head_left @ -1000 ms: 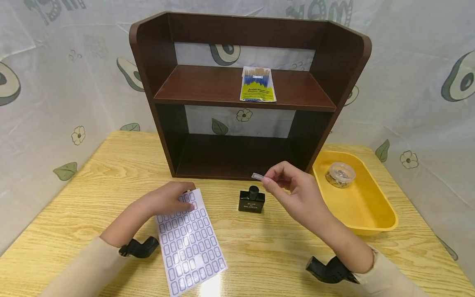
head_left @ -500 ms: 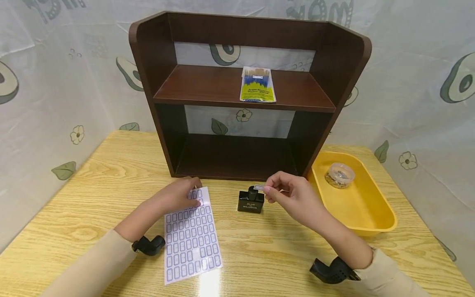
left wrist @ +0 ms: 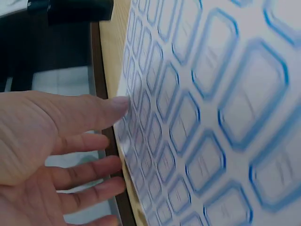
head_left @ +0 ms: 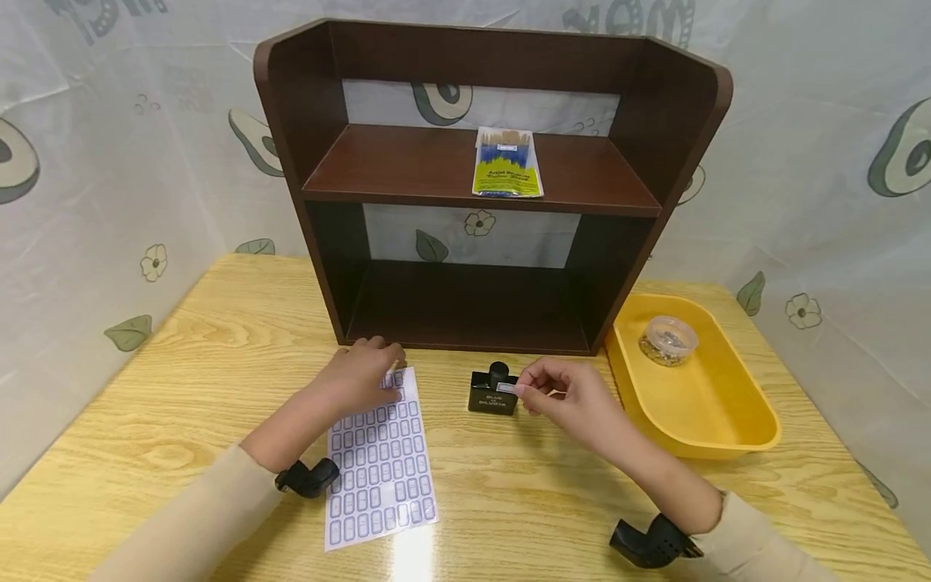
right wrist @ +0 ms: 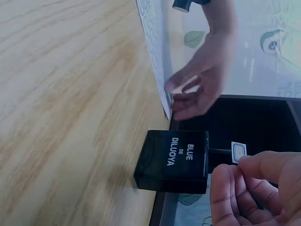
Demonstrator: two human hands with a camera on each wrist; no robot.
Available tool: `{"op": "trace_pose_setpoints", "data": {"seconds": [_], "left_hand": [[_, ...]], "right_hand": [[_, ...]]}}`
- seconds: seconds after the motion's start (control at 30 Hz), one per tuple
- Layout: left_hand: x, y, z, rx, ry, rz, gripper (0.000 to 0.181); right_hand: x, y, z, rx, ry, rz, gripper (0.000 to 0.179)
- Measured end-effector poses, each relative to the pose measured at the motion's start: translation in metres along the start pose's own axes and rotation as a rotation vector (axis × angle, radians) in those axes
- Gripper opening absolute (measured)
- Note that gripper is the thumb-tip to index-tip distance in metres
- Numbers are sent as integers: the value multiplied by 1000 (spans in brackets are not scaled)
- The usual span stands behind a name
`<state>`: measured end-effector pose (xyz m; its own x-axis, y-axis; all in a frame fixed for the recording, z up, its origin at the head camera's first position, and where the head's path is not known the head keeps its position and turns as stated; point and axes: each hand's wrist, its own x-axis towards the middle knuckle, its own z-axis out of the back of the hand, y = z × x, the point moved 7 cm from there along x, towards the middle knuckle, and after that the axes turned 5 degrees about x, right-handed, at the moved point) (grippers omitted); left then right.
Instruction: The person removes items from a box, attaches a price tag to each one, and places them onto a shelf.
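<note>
One small label (head_left: 506, 388) sits pinched in the fingers of the right hand (head_left: 573, 400); just left of them stands a black bottle (right wrist: 171, 162) reading "BLUE DE DILUOYA". The left hand (head_left: 359, 377) spreads its fingers loosely, thumb against a sticker sheet (head_left: 381, 469).

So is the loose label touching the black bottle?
Cannot tell: the head view shows the label overlapping the bottle, the right wrist view its cap; neither shows contact or a gap plainly.
</note>
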<state>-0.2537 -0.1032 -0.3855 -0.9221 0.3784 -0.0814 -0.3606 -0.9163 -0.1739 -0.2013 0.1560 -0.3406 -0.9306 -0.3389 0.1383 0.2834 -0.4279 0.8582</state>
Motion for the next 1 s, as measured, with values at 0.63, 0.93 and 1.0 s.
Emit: {"op": "trace_pose_setpoints", "data": {"seconds": [0.63,0.93,1.0], "left_hand": [[9,-71,1,-486,30,-390,61],[18,-87,-14,-512,51,-436,58],[19,-89,-14,-512,46,-444,53]], "right_hand": [[-5,-14,-17,-81,31,-38,4],[-5,-16,-25,-101,42,-61,6],[-5,-16,-26,-108,35,-66,6]]}}
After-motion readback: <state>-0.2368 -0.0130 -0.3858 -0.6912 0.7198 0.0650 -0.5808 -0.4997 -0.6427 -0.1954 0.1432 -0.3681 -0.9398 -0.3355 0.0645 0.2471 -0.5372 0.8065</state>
